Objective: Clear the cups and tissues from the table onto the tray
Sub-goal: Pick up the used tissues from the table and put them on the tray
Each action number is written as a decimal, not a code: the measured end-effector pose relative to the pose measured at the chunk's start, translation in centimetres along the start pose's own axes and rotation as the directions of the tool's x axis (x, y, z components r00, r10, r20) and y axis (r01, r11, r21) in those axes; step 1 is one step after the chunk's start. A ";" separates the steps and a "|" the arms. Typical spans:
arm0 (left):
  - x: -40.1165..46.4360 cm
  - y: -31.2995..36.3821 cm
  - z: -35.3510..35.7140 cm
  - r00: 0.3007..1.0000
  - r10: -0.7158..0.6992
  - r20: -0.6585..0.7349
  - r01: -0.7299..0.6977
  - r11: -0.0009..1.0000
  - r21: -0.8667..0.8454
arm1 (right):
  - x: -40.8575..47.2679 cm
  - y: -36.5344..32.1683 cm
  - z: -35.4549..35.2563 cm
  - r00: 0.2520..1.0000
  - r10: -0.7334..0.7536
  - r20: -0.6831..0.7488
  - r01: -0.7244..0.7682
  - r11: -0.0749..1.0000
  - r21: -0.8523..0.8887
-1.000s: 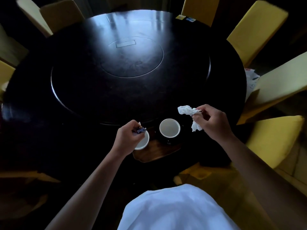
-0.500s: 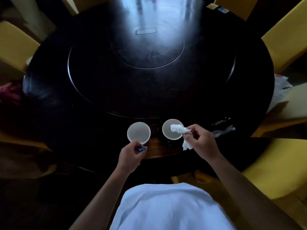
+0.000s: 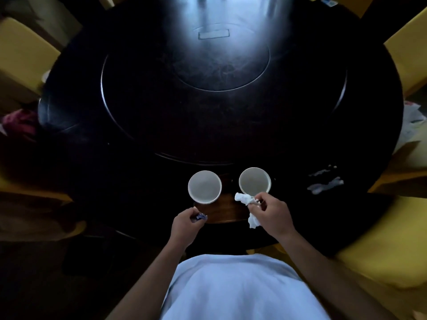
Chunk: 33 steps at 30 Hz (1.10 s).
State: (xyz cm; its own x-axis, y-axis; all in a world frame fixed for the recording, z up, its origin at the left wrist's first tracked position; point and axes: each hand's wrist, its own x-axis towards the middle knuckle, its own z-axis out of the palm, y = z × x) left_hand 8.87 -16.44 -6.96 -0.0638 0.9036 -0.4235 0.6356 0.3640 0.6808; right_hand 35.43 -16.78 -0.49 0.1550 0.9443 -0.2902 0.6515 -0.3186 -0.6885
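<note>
Dark tabletop (image 3: 143,125), polished to a gloss, throwing back a pale sheen near its far side. Two white cups, the left cup (image 3: 204,190) and the right cup (image 3: 254,182), smooth and matt inside like glazed ceramic. The tray (image 3: 227,210) beneath shows brown wood with a soft shine. Crumpled white tissue (image 3: 245,199), soft and creased, in the right hand (image 3: 273,215). Yellow chairs (image 3: 390,245) in matt cloth. Pale shirt (image 3: 233,289), smooth fabric.

No text, label, brand or number is readable anywhere: the dark table (image 3: 300,135) shows only glare, and the small card (image 3: 328,1) at its far right edge is blurred.
</note>
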 end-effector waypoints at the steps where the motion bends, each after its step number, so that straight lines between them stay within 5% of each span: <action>1: 0.5 -0.5 -0.2 1.000 -0.011 0.014 0.011 1.000 0.010 | 0.0 -0.1 0.6 1.000 0.026 -0.005 -0.026 1.000 -0.008; 19: 2.6 -0.7 1.5 0.999 -0.036 0.024 0.034 0.997 0.070 | 0.1 -0.6 8.4 0.974 0.226 0.020 -0.225 0.973 -0.056; 33: 1.7 -0.2 2.4 0.999 0.009 0.049 -0.009 1.000 -0.003 | 1.2 0.4 9.5 0.980 0.199 0.015 -0.198 0.980 -0.009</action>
State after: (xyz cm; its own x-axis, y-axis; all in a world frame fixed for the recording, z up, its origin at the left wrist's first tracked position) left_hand 10.44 -15.49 -9.30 -0.0203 0.8945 -0.4466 0.6342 0.3568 0.6859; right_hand 28.81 -16.57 -7.44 0.2698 0.8608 -0.4315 0.6141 -0.4990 -0.6115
